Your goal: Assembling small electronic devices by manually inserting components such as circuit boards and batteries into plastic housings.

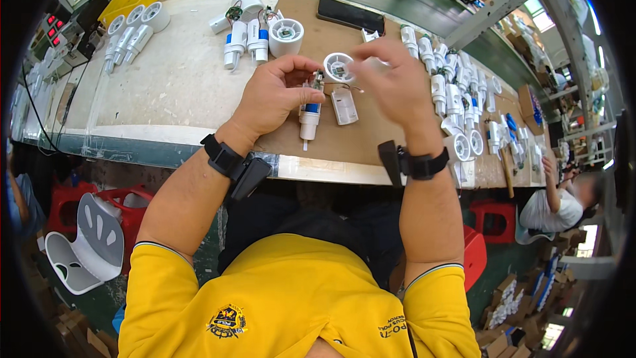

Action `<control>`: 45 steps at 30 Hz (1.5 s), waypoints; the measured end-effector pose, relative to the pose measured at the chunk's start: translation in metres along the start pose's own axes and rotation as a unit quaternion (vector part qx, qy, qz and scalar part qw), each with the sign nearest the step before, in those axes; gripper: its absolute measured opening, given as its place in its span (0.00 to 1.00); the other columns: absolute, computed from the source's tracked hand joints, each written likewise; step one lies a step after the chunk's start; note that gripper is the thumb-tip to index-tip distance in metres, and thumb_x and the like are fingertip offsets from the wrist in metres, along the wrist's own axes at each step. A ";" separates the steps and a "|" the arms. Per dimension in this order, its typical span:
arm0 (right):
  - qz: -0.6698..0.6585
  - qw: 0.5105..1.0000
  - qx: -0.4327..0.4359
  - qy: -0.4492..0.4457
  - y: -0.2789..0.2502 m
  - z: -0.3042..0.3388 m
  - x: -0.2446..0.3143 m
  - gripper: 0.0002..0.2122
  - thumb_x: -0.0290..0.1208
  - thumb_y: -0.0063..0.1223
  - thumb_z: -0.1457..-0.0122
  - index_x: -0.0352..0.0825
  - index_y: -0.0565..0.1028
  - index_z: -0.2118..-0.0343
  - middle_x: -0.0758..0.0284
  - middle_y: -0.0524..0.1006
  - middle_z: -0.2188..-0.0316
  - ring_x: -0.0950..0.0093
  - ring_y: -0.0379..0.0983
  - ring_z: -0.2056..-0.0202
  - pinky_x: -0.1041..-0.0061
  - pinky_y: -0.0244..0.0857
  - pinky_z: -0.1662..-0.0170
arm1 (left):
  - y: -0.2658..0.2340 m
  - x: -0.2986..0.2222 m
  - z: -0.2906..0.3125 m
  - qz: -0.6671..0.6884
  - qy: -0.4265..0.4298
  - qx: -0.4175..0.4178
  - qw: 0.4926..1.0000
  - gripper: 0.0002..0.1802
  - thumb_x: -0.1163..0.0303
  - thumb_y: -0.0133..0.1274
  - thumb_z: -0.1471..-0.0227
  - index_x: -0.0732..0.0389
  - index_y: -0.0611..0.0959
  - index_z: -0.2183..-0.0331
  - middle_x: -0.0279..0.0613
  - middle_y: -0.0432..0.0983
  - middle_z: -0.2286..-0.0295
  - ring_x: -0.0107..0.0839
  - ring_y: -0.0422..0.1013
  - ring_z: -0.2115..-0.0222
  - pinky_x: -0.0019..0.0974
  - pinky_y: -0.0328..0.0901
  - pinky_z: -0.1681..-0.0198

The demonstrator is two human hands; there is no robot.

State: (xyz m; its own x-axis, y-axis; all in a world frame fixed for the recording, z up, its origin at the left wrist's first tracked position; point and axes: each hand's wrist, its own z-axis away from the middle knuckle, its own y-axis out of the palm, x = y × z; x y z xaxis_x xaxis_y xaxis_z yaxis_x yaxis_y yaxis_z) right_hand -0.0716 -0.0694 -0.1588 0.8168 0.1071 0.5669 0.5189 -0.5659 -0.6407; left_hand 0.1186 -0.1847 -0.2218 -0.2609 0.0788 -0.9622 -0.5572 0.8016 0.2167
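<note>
Left hand: your left hand (pixel 275 93) pinches the top of a white and blue pump part (pixel 309 114), held just above the brown mat (pixel 371 139).
Right hand: your right hand (pixel 392 79) holds a round white cap (pixel 338 66) by its rim.
Near: a small white cover (pixel 344 106) lies on the mat, just beside the pump part.
Right side: a row of white parts (pixel 457 93).

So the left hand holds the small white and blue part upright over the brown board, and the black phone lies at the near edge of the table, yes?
Not quite. The head view shows the black phone at the far edge of the brown board, beyond the hands, not the near edge. The rest stands: the left hand holds the white and blue part upright over the board.
</note>
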 end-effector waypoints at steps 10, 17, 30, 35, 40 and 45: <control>-0.074 0.979 0.027 0.187 -0.039 -0.020 -0.029 0.08 0.25 0.60 0.42 0.28 0.81 0.62 0.68 0.82 0.66 0.83 0.75 0.66 0.84 0.68 0.60 | 0.001 -0.005 -0.004 0.079 -0.039 -0.004 0.996 0.20 0.82 0.62 0.51 0.68 0.79 0.54 0.44 0.82 0.60 0.26 0.77 0.60 0.29 0.73 0.55; -0.192 0.953 0.051 0.230 -0.019 0.046 -0.016 0.06 0.19 0.60 0.45 0.29 0.80 0.64 0.71 0.80 0.66 0.83 0.74 0.65 0.84 0.67 0.61 | 0.002 -0.002 -0.005 0.068 -0.031 -0.023 0.997 0.19 0.81 0.62 0.50 0.68 0.79 0.54 0.43 0.82 0.61 0.26 0.77 0.62 0.28 0.73 0.56; 0.054 0.973 0.084 -0.210 -0.006 0.025 0.022 0.06 0.19 0.61 0.47 0.35 0.79 0.66 0.68 0.79 0.65 0.69 0.72 0.60 0.73 0.66 0.56 | -0.003 0.008 -0.009 0.072 -0.055 -0.063 0.994 0.18 0.79 0.63 0.49 0.70 0.80 0.55 0.42 0.81 0.63 0.25 0.77 0.63 0.26 0.72 0.57; 0.003 0.972 0.188 -0.137 -0.007 0.018 0.024 0.04 0.21 0.62 0.46 0.35 0.80 0.68 0.68 0.80 0.64 0.70 0.73 0.59 0.72 0.67 0.55 | -0.004 0.000 -0.003 0.067 -0.035 -0.027 0.997 0.21 0.79 0.64 0.50 0.69 0.80 0.53 0.41 0.81 0.62 0.25 0.76 0.62 0.27 0.72 0.57; -0.139 0.968 0.192 0.084 0.004 0.016 0.017 0.08 0.22 0.62 0.45 0.34 0.82 0.62 0.68 0.82 0.65 0.76 0.76 0.60 0.76 0.67 0.55 | -0.001 -0.005 0.001 0.011 -0.004 0.009 1.000 0.23 0.80 0.65 0.52 0.67 0.81 0.52 0.40 0.81 0.62 0.24 0.75 0.61 0.28 0.71 0.56; -0.335 0.916 0.134 0.175 0.019 0.031 0.020 0.10 0.21 0.60 0.43 0.30 0.82 0.58 0.68 0.82 0.66 0.80 0.76 0.61 0.80 0.68 0.54 | 0.001 -0.007 0.003 0.003 -0.008 0.020 1.000 0.24 0.82 0.65 0.54 0.66 0.81 0.52 0.39 0.81 0.62 0.24 0.75 0.62 0.28 0.71 0.56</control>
State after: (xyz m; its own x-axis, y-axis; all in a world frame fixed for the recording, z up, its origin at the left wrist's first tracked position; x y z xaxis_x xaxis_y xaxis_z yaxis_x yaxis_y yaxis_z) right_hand -0.0374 -0.0528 -0.1752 0.1852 0.0620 0.9807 0.9557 -0.2438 -0.1651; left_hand 0.1221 -0.1828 -0.2157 -0.2503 0.0927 -0.9637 -0.5243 0.8238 0.2154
